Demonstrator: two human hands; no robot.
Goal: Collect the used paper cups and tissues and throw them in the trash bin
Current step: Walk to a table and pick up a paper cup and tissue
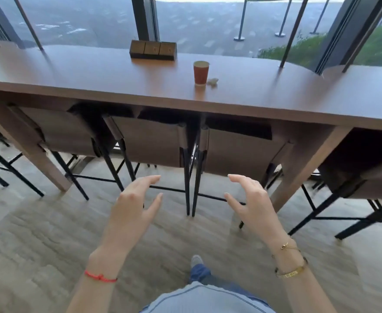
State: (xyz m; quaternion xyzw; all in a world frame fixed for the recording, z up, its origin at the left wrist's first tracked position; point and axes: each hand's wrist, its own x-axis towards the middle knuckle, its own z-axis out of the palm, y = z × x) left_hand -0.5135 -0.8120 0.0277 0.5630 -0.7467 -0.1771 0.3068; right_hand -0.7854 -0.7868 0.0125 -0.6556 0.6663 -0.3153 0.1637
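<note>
Both hands, the left hand (135,199) and right hand (248,197), hang empty with fingers spread, well short of the cup (200,72) and tissue (213,81) beyond them on the counter (95,86) (no bin in view), so nothing seems collected yet.

You cannot see inside the paper cup (200,72), and the tissue (212,81) at its three o'clock is too small to make out its folds. The stools (154,143) have their seats hidden under the counter (95,75). At twelve o'clock, markings on the wooden block (153,50) are blurred.
</note>
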